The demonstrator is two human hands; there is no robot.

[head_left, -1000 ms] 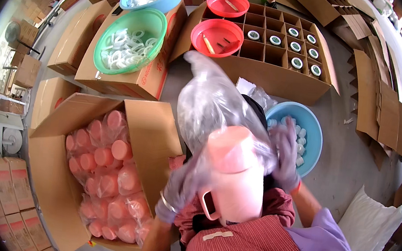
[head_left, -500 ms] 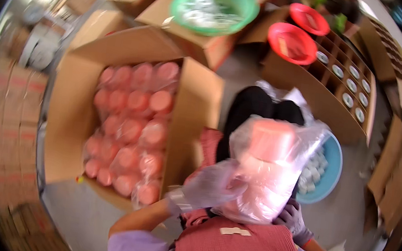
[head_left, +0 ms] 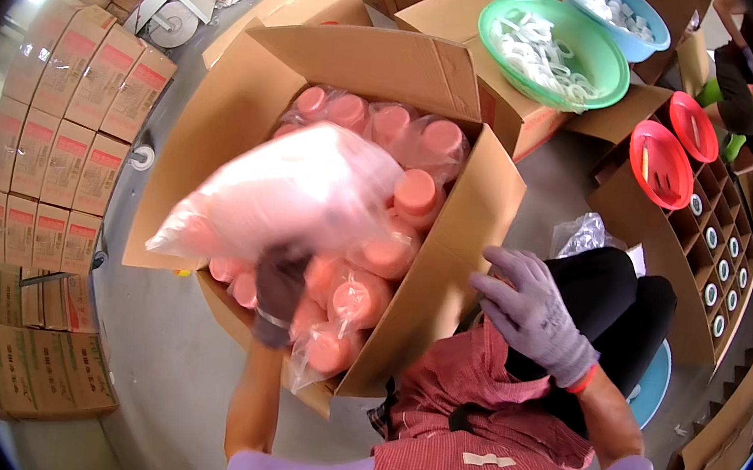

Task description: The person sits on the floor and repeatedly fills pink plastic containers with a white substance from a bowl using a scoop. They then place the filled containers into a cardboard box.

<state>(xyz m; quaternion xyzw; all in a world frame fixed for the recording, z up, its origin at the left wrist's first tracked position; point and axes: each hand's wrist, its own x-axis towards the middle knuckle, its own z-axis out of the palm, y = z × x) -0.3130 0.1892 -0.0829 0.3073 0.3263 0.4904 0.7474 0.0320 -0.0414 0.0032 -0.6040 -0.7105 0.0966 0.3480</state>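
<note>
Over the open cardboard box (head_left: 472, 255) on the left, my left hand (head_left: 283, 285) holds up a clear plastic bag (head_left: 289, 188) with a pink bottle-like container in it. The bag lies tilted and is blurred by motion. Its bulk hides part of the fingers. Beneath it, the box holds rows of pink, round-capped containers (head_left: 418, 193) wrapped in clear plastic. My right hand (head_left: 539, 314), in a light grey glove, is raised above my lap to the right of the box. Its fingers are spread, with nothing in them.
Beyond the box, a green basin (head_left: 555, 56) of white rings and a blue basin (head_left: 616, 19) of white pieces stand on cartons. Two red trays (head_left: 661, 163) rest on a divided carton (head_left: 671, 259) at right. Stacked cartons (head_left: 57, 143) line the left; another person (head_left: 744, 87) is far right.
The bagged pink container has moved from my lap leftward to over the box, carried by my left hand. My right hand has come off the bag. The view has swung left.
</note>
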